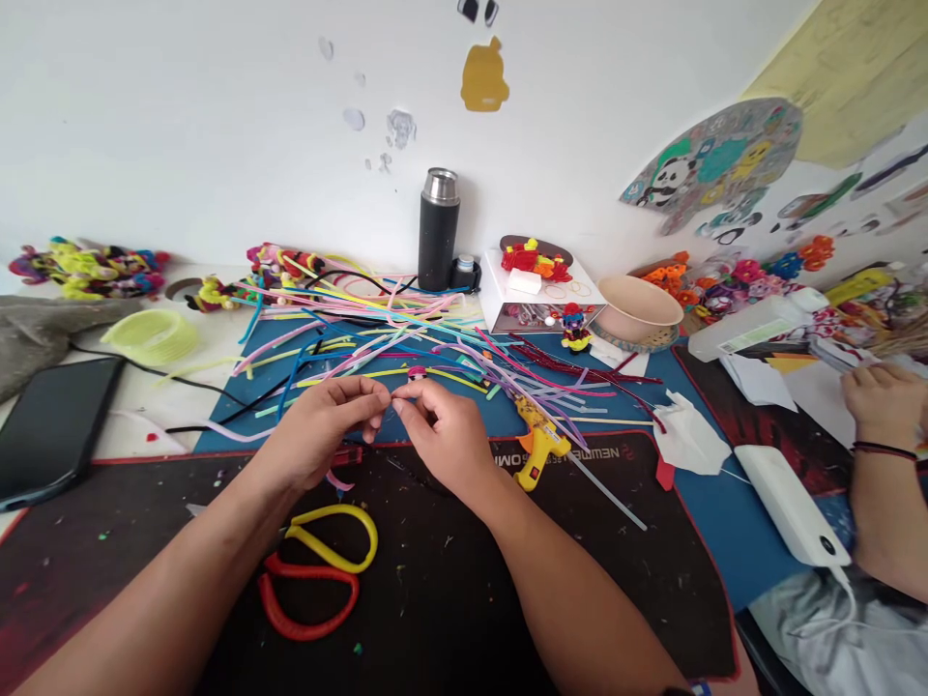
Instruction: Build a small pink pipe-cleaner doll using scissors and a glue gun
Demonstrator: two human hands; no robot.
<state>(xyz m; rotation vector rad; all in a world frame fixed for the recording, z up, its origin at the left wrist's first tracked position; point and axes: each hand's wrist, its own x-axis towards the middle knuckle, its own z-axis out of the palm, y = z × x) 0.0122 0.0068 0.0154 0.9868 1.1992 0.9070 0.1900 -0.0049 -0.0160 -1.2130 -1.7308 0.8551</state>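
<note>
Basically, L hand (323,425) v. nr R hand (450,435), w/ scissors (325,557) nearby.

Partly hidden pale lettering (600,452), seemingly "NEWME" and "OM", along the far edge of the black mat (449,599)

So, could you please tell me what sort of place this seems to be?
Probably a handicraft workspace: colourful pipe cleaners lie strewn about, with a yellow glue gun and large scissors close by.
</note>
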